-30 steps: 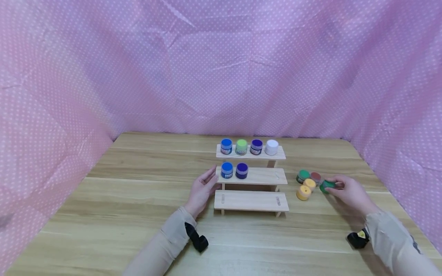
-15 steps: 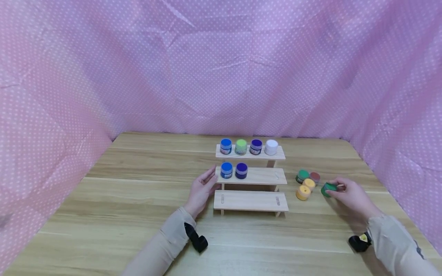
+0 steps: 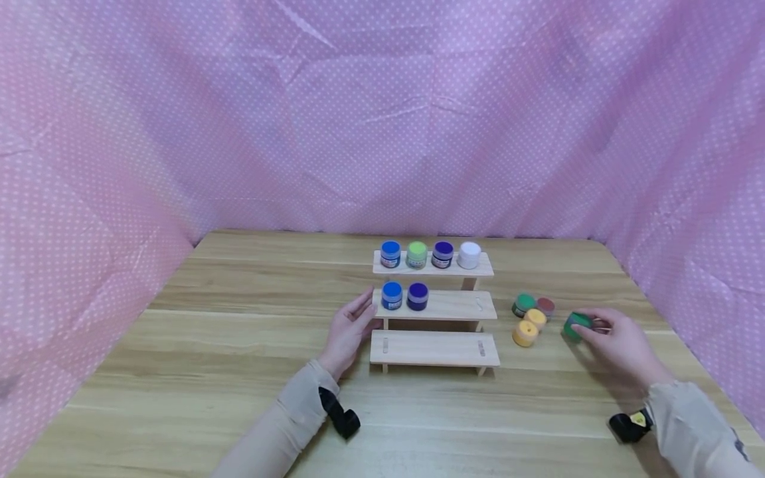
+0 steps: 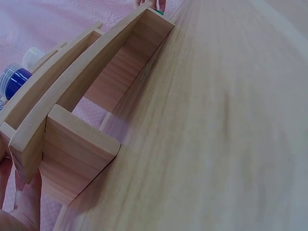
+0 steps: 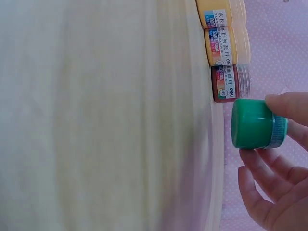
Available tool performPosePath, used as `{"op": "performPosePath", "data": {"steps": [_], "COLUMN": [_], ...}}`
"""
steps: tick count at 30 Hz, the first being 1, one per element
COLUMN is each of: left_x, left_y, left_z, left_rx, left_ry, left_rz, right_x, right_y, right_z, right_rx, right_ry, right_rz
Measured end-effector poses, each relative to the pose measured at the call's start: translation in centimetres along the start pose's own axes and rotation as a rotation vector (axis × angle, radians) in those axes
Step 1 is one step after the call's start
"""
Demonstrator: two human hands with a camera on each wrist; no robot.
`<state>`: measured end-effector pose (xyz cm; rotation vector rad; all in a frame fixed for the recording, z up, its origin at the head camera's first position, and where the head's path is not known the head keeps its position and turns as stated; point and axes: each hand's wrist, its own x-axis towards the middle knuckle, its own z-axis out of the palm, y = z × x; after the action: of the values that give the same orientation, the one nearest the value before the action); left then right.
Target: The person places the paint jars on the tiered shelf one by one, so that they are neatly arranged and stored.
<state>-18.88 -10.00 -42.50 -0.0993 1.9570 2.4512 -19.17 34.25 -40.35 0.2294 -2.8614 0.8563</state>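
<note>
My right hand (image 3: 618,342) grips a green paint jar (image 3: 578,326) between thumb and fingers, to the right of the other loose jars. In the right wrist view the green jar (image 5: 252,124) is raised off the table, its ridged lid side under the thumb. My left hand (image 3: 349,332) holds the left end of a three-tier wooden stand (image 3: 454,305) at its middle tier. Fingers (image 4: 29,197) show beside the stand's end in the left wrist view. On that tier stand a blue jar (image 3: 392,296) and a purple jar (image 3: 418,297).
A blue, a light green (image 3: 417,255), a purple and a white jar (image 3: 469,255) line the top tier. The bottom tier (image 3: 433,348) is bare wood. Right of the stand are a green jar (image 3: 524,305), a red jar (image 3: 545,307) and two yellow jars (image 3: 525,333).
My right hand has drawn the green jar to the right and slightly nearer, away from the cluster of jars. The left hand and the stand look unmoved.
</note>
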Motion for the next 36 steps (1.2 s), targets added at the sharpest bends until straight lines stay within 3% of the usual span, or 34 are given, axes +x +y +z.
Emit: {"op": "performPosePath", "data": {"steps": [9, 18, 36], "left_x": [-0.1, -0.2, -0.2], "left_y": [0.6, 0.6, 0.2], "left_z": [0.2, 0.1, 0.1], "left_rx": [0.002, 0.008, 0.004], "left_ry": [-0.027, -0.022, -0.005], "left_rz": [0.002, -0.003, 0.001], "right_x": [-0.4, -0.9, -1.7], "right_y": [-1.2, -2.8, -7.4], "right_z": [-0.3, 0.2, 3.1], "right_rx": [0.053, 0.118, 0.253], "right_ry": [0.074, 0.201, 0.273], "right_rz": [-0.006, -0.108, -0.353]}}
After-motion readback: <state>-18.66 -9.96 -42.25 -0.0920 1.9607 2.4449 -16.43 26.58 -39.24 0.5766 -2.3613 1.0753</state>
